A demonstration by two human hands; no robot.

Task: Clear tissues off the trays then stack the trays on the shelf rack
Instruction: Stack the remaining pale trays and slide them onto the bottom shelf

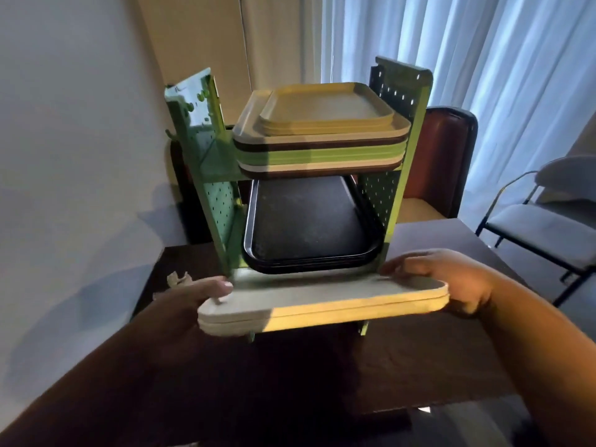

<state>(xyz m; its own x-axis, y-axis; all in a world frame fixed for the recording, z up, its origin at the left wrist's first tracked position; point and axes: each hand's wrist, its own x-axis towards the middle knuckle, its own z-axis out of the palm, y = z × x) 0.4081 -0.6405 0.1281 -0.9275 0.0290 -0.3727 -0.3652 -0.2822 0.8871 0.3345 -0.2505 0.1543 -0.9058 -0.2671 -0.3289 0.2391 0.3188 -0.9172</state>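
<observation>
Fingers (222,287) of both hands clamp two stacked cream trays (322,301) by the ends before the shelf rack (392,201); next, sliding them level onto a shelf.

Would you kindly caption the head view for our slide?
Both hands, left and right, hold beige trays before the green shelf rack.

Both hands gripping, arms reaching forward.
Left hand (193,298) has its thumb on top; right hand (451,282) has its fingers curled over, palm down.
</observation>
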